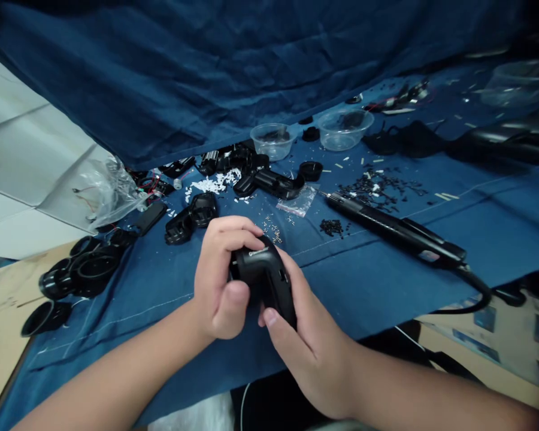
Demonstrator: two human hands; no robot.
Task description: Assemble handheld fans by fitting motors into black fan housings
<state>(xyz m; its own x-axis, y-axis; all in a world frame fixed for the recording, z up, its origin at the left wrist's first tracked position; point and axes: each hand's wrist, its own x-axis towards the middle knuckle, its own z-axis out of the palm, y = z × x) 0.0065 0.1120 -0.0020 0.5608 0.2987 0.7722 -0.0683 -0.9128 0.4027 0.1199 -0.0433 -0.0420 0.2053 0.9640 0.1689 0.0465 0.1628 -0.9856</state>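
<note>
Left hand (224, 281) and right hand (312, 341) curl their fingers around a smooth, bent black plastic housing (269, 269); beyond the fingertips lies crinkled blue cloth (354, 287)

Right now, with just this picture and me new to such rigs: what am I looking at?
No robot here: one camera worn on a person's head looks forward and down at their own bare hands. The left hand and right hand together hold a bent black casing. On the blue cloth in front lie a corded black tool, small dark screws, tiny white pieces and more black plastic parts, with two clear tubs farther back.
</note>
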